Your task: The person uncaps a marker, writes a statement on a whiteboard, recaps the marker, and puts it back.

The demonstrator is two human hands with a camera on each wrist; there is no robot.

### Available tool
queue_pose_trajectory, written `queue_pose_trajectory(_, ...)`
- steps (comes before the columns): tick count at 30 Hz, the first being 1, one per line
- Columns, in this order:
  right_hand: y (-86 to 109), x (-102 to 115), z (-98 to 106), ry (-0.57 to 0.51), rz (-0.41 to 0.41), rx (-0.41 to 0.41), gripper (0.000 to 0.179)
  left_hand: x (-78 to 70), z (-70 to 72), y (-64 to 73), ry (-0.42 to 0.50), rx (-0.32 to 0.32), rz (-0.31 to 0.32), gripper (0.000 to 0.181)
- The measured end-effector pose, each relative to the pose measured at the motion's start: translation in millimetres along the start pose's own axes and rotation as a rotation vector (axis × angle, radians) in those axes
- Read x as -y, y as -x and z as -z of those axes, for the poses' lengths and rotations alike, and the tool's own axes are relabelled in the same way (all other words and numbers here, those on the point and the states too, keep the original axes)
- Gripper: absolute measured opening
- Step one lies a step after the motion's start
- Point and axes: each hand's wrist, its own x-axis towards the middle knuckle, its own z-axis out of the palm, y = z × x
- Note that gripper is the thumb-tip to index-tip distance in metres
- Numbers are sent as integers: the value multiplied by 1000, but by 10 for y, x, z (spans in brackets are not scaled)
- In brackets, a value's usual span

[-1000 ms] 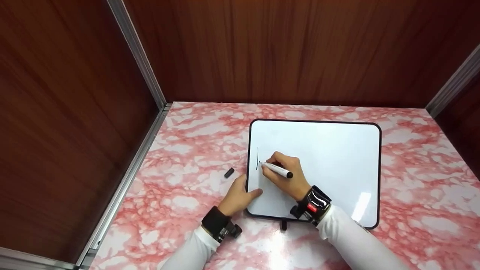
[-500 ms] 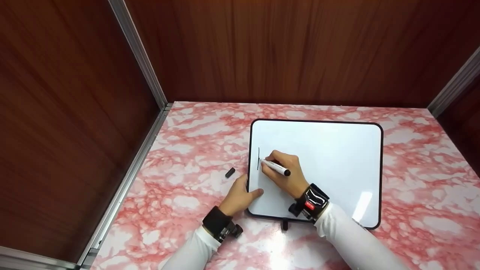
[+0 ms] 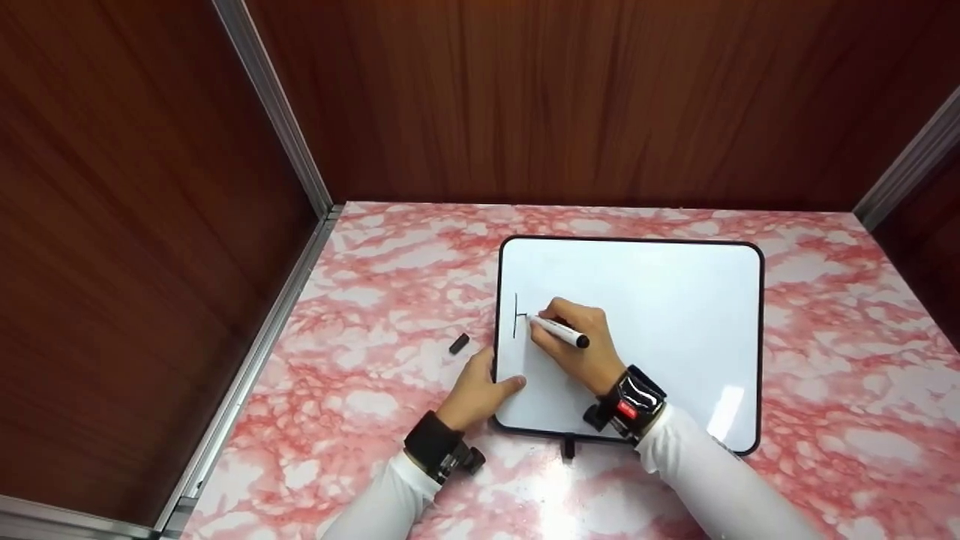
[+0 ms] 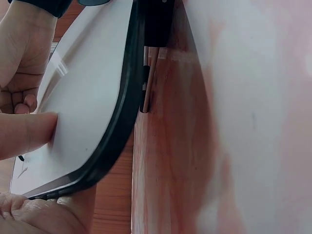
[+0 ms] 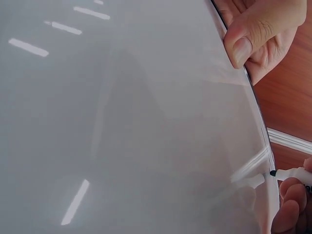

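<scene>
A whiteboard (image 3: 667, 322) with a black rim lies before me, and the left wrist view shows its near edge raised off the table. My left hand (image 3: 476, 394) grips the board's left edge, thumb (image 4: 29, 134) on the white face and the other fingers around behind. Between the thumb and fingers of my right hand (image 3: 589, 349) is a white marker (image 3: 559, 331) with a black end. Its black tip (image 5: 273, 173) is at the board's surface in the right wrist view. Near the left rim, a thin black upright line (image 3: 515, 328) has a short stroke running right from its middle.
A small black marker cap (image 3: 459, 343) lies on the red-and-white marbled table (image 3: 367, 465), left of the board. A black support piece (image 3: 569, 448) juts from under the board's near edge. Brown wood-look panels (image 3: 525, 105) with metal framing stand at the back and sides.
The marker tip has moved from beside the upright line onto it, then rightward, leaving a short horizontal stroke. My right hand shifted slightly right with it; the left hand stayed on the board's edge.
</scene>
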Motion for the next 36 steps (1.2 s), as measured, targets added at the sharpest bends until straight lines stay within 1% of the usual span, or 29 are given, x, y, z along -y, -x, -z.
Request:
queue_pose_trajectory(4,13,-13,48,-3,-5,-4,13,-141,34,54,9,10,-15,37)
queue_pose_trajectory(8,18,-17,77,-13,-8,-9,13,-187,41,61,7,18,6,38)
queue_pose_trajectory(11,20,-23,78,-12,-11,-9,13,-182,38,53,3,17,13,38)
queue_pose_trajectory(13,21,-25,77,-11,-20,-4,13,-163,36,46,-1,13,8,38)
queue_pose_trajectory(20,23,-24,108,-51,-29,5,9,201,-25,-79,-8,1,5,40)
queue_pose_trajectory(24,-6,-29,138,-47,-24,-4,10,242,-27,-95,-5,-2,6,41)
queue_pose_trajectory(28,-41,-45,161,-48,-30,-11,11,250,-19,-91,7,-2,16,41)
queue_pose_trajectory(32,-70,-58,175,-72,-34,-4,14,256,-19,-89,-5,-1,25,42)
queue_pose_trajectory(36,-110,-65,178,-98,-42,6,15,253,-17,-89,-13,-2,19,42)
